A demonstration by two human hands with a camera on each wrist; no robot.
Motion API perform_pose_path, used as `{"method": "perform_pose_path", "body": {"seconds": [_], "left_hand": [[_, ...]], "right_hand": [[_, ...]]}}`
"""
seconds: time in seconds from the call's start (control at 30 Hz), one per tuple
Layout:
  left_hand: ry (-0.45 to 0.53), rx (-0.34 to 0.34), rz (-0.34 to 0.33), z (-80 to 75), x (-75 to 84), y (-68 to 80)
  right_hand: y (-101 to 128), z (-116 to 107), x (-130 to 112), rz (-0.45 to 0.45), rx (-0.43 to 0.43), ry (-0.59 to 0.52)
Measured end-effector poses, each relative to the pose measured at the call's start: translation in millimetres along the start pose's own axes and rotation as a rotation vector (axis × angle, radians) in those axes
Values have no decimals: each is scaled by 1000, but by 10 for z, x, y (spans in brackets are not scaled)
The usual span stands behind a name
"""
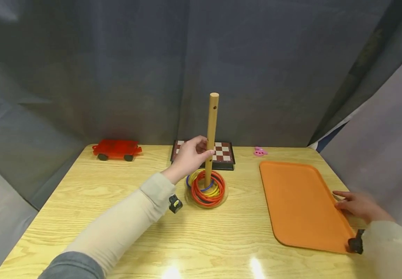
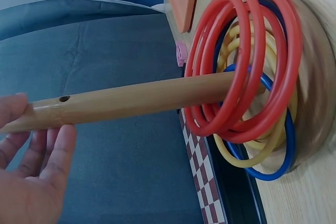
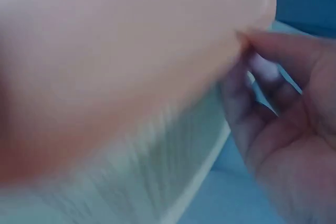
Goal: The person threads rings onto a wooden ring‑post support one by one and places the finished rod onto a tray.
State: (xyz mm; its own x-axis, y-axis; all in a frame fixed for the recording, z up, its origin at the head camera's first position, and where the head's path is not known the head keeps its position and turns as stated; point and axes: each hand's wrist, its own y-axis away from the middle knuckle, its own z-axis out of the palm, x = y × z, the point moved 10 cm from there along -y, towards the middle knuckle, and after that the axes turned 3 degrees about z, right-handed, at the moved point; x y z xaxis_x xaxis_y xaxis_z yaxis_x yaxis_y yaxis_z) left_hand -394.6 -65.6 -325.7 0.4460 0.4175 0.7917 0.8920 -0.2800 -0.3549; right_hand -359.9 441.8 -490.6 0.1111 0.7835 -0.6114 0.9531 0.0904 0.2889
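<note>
A wooden pole [image 1: 213, 120] stands on a round wooden base [image 2: 320, 77]. My left hand [image 1: 187, 157] pinches the pole between thumb and fingers, well above the base. Around the foot of the pole lie several red rings [image 2: 294, 40], with yellow rings [image 2: 273, 148] and blue rings [image 2: 290, 145] among them. Over at the right, my right hand [image 1: 359, 207] holds the side rim of an orange tray [image 1: 303, 205]; the right wrist view shows thumb and fingers pinching that edge, partly blurred.
Behind the pole lies a checkered game board [image 1: 223, 153]. A red toy wagon [image 1: 117, 149] stands at the back left of the wooden table [image 1: 117, 193], and a small pink object [image 1: 260, 151] lies at the back right. Grey cloth [image 1: 134, 69] hangs around the table.
</note>
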Motion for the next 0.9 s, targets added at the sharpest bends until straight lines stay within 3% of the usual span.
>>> {"method": "perform_pose_path", "body": {"seconds": [0.13, 0.3, 0.6, 0.77, 0.9], "left_hand": [[-21, 35, 17, -78, 1, 20], [-39, 65, 36, -190, 28, 50], [65, 108, 50, -442, 226, 99], [6, 150, 83, -591, 363, 156], [38, 138, 84, -589, 411, 190]], "right_hand": [[19, 252, -116, 11, -263, -287], [77, 471, -289, -19, -405, -442], [126, 871, -618, -46, -426, -513], [170, 1146, -1012, -130, -485, -535], [153, 1384, -1375, -136, -476, -508]]}}
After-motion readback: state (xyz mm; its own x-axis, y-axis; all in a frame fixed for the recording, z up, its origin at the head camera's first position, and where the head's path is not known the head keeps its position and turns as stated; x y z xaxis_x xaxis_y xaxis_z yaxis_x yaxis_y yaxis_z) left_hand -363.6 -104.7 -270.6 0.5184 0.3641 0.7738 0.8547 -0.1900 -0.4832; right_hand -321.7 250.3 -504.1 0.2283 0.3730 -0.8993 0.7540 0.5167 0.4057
